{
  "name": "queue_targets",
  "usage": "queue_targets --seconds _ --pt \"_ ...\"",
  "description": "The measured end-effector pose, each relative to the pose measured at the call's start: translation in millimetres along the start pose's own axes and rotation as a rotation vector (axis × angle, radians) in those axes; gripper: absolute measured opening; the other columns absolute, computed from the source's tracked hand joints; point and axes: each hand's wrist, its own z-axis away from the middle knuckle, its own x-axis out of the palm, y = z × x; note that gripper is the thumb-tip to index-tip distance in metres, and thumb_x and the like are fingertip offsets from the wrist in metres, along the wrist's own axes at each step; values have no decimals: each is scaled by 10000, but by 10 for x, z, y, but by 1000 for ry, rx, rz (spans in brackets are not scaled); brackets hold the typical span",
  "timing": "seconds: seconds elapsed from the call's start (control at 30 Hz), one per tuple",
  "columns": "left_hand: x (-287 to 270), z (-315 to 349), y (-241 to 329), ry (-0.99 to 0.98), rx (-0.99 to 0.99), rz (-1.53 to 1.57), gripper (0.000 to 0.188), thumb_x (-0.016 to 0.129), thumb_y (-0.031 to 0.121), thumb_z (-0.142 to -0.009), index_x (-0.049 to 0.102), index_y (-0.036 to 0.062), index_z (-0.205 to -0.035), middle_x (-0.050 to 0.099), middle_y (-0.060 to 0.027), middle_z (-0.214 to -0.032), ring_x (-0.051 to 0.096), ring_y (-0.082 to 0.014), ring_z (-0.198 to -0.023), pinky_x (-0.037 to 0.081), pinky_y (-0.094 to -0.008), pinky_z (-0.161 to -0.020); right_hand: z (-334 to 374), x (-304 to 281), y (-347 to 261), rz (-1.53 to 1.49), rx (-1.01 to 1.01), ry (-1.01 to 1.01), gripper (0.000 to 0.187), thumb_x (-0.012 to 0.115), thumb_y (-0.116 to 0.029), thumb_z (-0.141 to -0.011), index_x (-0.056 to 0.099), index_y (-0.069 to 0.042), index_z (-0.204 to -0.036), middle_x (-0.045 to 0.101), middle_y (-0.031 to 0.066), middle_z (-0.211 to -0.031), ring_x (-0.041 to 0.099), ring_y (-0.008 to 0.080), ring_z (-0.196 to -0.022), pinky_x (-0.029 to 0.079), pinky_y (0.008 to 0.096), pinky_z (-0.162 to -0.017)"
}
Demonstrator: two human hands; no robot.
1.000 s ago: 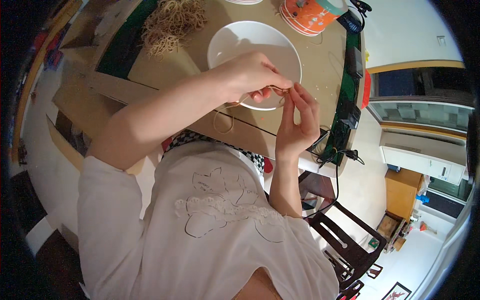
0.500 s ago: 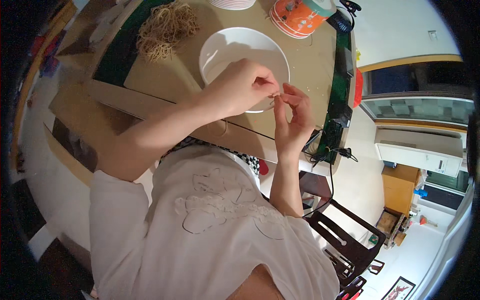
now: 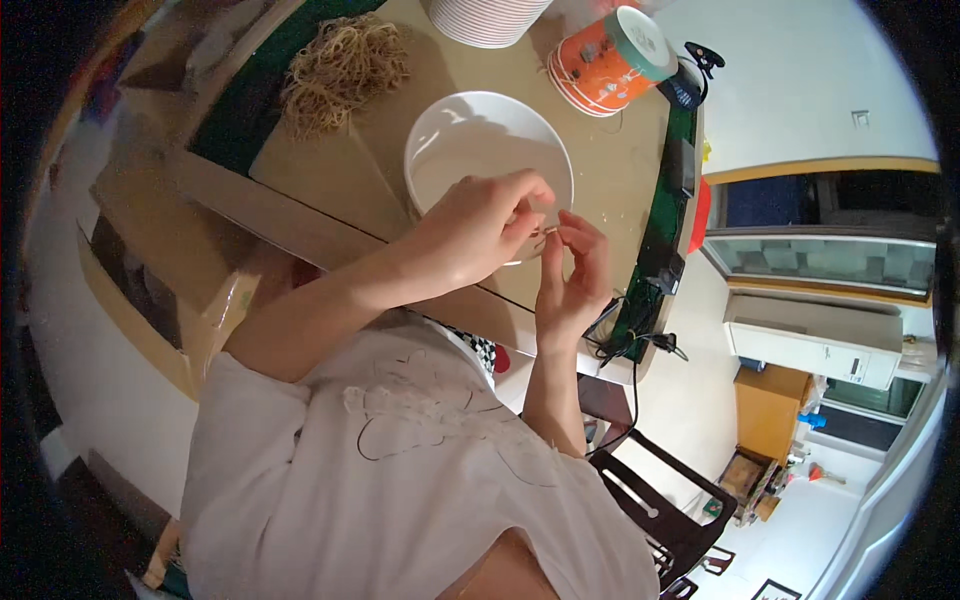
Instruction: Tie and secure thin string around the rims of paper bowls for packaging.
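The person's left hand [image 3: 480, 230] and right hand [image 3: 572, 275] meet over the near rim of the white bowl [image 3: 470, 140], at about 5 o'clock on it. Both hands are closed in a fingertip pinch on a small tan rubber band [image 3: 549, 232] held between them; it is too small to tell whether it is stretched or slack.

Compared with a second ago, the hands have changed little relative to each other: they were already joined over the bowl's near edge, pinching the same small thing. What has shifted is the view, since the bowl and the bench [image 3: 620, 190] now sit a little lower and nearer the middle of the picture. Half a second ago the right fingers stood more upright; now they curl in closer to the left thumb. This suggests the fine fingerwork on the band is continuing rather than finished, and nothing can be seen lying in the bowl yet.

At about 10 o'clock from the bowl lies a loose heap of rubber bands [image 3: 345, 65], well apart from the hands. At 2 o'clock stands an orange cup [image 3: 605, 60] with a pale lid, and at 12 o'clock a stack of white bowls [image 3: 490, 18].
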Motion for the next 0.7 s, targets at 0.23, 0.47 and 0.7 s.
queue_targets --seconds 0.23,0.47,0.7 --pt "4 0 2 -21 25 -111 103 610 61 -841 608 15 -933 665 -121 -784 667 -199 -714 503 -300 -611 -7 -33 -1 33 5 -42 133 649 48 -770 605 -11 -882 649 138 -979 614 255 -928 468 335 -819" --pt "13 28 2 73 68 -124 73 605 60 -847 563 3 -864 643 -124 -730 665 -201 -680 497 -302 -582 -12 -24 -22 130 -61 -86 167 683 35 -753 606 -21 -889 642 137 -984 610 257 -933 472 349 -814" --pt "-18 3 20 79 8 25 82 595 45 -862 552 -24 -860 639 -131 -748 662 -184 -715 499 -297 -614 -27 12 -84 171 -45 -66 164 684 43 -747 607 -18 -879 637 120 -950 596 246 -918 459 343 -823"
